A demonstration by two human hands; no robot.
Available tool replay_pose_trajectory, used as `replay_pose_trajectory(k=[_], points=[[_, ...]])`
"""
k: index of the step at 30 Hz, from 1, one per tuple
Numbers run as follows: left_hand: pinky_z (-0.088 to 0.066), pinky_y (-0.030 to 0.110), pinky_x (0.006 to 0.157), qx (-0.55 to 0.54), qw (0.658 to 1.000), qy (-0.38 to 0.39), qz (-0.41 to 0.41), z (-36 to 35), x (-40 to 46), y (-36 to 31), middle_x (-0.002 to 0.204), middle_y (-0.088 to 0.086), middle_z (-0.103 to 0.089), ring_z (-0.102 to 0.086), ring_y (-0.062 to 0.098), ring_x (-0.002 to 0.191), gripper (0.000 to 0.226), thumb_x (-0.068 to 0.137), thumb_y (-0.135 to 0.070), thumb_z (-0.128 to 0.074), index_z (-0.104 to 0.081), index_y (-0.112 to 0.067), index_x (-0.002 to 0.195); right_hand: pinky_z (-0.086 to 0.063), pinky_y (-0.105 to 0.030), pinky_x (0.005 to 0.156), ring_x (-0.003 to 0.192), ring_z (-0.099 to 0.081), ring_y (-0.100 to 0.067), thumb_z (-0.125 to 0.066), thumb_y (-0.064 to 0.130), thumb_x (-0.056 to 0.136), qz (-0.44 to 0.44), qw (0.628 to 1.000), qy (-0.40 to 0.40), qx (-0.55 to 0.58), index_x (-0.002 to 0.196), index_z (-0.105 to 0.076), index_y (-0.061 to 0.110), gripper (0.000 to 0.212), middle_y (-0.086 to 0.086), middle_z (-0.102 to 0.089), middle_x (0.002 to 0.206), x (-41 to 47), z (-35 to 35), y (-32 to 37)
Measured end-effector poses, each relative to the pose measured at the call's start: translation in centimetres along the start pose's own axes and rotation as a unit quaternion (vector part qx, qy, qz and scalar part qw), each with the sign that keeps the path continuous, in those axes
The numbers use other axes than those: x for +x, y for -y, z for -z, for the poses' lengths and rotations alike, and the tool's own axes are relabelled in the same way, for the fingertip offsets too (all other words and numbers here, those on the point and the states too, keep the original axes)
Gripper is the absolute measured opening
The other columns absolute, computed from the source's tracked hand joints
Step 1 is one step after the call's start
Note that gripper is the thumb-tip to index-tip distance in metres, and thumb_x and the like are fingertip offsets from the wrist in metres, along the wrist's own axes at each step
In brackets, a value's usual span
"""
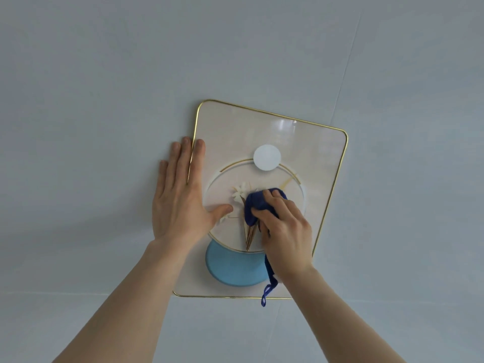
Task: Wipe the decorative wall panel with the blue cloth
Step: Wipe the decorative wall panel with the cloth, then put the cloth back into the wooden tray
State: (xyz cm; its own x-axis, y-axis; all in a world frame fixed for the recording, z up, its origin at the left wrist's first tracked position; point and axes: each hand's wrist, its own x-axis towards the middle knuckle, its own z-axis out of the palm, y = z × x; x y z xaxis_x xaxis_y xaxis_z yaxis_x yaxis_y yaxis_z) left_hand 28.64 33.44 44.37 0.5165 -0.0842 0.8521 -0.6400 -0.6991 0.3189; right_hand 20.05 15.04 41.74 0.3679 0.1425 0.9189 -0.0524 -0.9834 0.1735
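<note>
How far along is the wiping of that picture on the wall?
Done: nothing can be judged clean from this view. In hand: the right hand presses the blue cloth on the flower design at the middle of the wall panel, while the left hand lies flat across its left gold edge. Left: apparently the top, the white disc and the light blue disc.

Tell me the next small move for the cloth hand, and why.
Probably slide the right hand and blue cloth up toward the white disc: the cloth sits bunched at the panel centre, while the left hand braces the left edge.
</note>
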Motion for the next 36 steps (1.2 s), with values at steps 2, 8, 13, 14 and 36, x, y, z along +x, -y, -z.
replay_pose_trajectory(k=[2, 8, 13, 14, 36], points=[[-0.012, 0.047, 0.130, 0.016, 1.000, 0.011, 0.000, 0.3, 0.0, -0.3, 0.173, 0.009, -0.008, -0.004, 0.025, 0.160, 0.142, 0.060, -0.060, -0.089, 0.000, -0.019, 0.163, -0.053, -0.027, 0.066, 0.090, -0.068, -0.021, -0.082, -0.005, 0.062, 0.004, 0.999, 0.046, -0.009, 0.086, -0.079, 0.025, 0.039, 0.002, -0.076, 0.113, -0.8, 0.8, 0.1], [-0.016, 0.049, 0.127, -0.028, 0.999, -0.008, -0.017, 2.4, -2.4, -2.5, 0.169, 0.013, -0.017, -0.016, 0.032, 0.156, 0.110, 0.075, -0.055, -0.079, -0.018, -0.023, 0.160, -0.054, -0.035, 0.076, 0.092, -0.068, -0.025, -0.066, 0.012, 0.092, -0.164, 0.950, 0.241, 0.109, 0.102, -0.081, 0.030, 0.025, 0.004, -0.074, 0.107, -3.4, 4.3, 1.0], [-0.043, 0.039, 0.106, -0.137, 0.987, 0.084, -0.002, 1.5, -8.1, -4.3, 0.139, -0.009, -0.059, -0.051, 0.018, 0.131, 0.054, 0.088, -0.043, -0.070, -0.052, -0.034, 0.139, -0.057, -0.029, 0.086, 0.092, -0.071, -0.012, -0.077, 0.022, 0.085, -0.371, 0.836, 0.324, 0.242, 0.090, -0.082, 0.034, 0.014, 0.015, -0.077, 0.093, -9.9, 5.7, 0.4], [-0.046, 0.037, 0.101, -0.162, 0.977, 0.135, 0.013, 0.9, -9.6, -4.5, 0.132, -0.015, -0.064, -0.055, 0.014, 0.126, 0.045, 0.089, -0.044, -0.069, -0.056, -0.037, 0.132, -0.059, -0.030, 0.087, 0.090, -0.071, -0.008, -0.080, 0.023, 0.082, -0.403, 0.808, 0.338, 0.267, 0.083, -0.081, 0.035, 0.013, 0.017, -0.077, 0.089, -11.3, 5.9, 0.2], [-0.053, 0.021, 0.069, -0.276, 0.804, 0.510, 0.134, -13.4, -29.4, -21.6, 0.088, -0.023, -0.077, -0.071, 0.003, 0.081, 0.013, 0.100, -0.030, -0.061, -0.062, -0.031, 0.087, -0.064, -0.050, 0.091, 0.098, -0.077, -0.028, -0.086, 0.014, 0.075, -0.529, 0.575, 0.457, 0.426, 0.114, -0.070, 0.026, 0.044, -0.007, -0.080, 0.107, -33.5, 14.4, -18.0]])
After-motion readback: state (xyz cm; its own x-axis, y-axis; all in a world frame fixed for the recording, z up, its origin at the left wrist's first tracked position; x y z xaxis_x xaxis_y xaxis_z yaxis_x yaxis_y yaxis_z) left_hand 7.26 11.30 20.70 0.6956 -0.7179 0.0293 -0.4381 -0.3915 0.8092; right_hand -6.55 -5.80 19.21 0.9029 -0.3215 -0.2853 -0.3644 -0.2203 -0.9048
